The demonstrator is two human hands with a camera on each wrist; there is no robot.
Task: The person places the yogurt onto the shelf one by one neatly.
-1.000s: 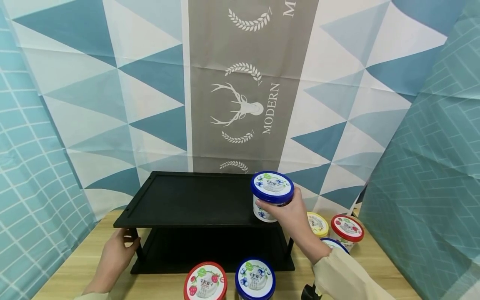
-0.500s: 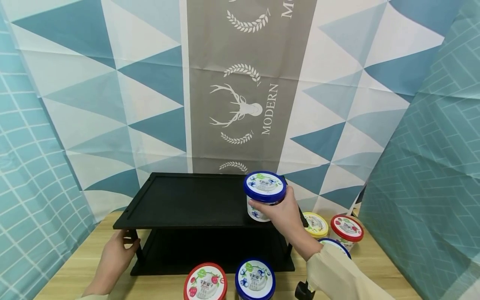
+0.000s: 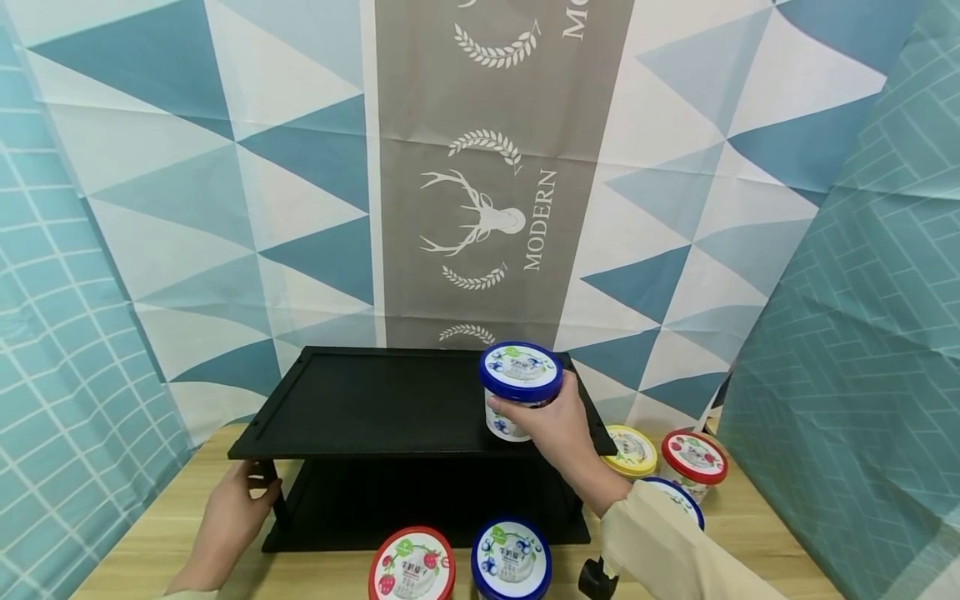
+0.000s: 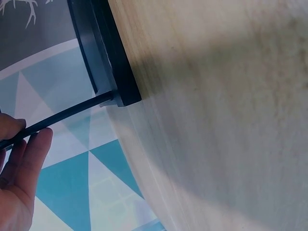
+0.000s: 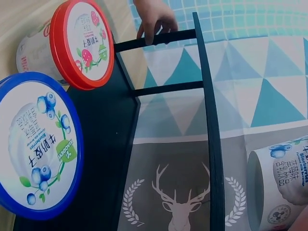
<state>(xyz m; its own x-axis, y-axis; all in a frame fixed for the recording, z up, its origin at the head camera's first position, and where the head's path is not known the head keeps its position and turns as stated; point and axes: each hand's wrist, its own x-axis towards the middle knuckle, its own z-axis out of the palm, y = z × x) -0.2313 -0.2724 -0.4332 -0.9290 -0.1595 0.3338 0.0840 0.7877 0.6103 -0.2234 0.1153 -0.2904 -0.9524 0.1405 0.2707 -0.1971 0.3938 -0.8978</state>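
A black two-tier shelf rack (image 3: 375, 404) stands on the wooden table. My left hand (image 3: 228, 512) grips its front left post (image 4: 72, 111) between thumb and fingers, just under the upper board. My right hand (image 3: 551, 425) holds a white tub with a blue lid and blueberry print (image 3: 519, 367) from its right side. The tub is upright over the right part of the upper board. In the right wrist view a gap shows between the base of this held tub (image 5: 284, 183) and the board's edge (image 5: 215, 144).
Before the rack stand a red-lidded strawberry tub (image 3: 412, 567) and another blue-lidded blueberry tub (image 3: 512, 558). Beyond my right forearm are a yellow-lidded tub (image 3: 632, 450), a red-lidded one (image 3: 693, 457) and a partly hidden blue-lidded one (image 3: 681, 498). A patterned curtain (image 3: 480, 167) hangs close behind.
My right hand has carried the blueberry tub a little to the left over the upper board. My left hand has stayed on the post.
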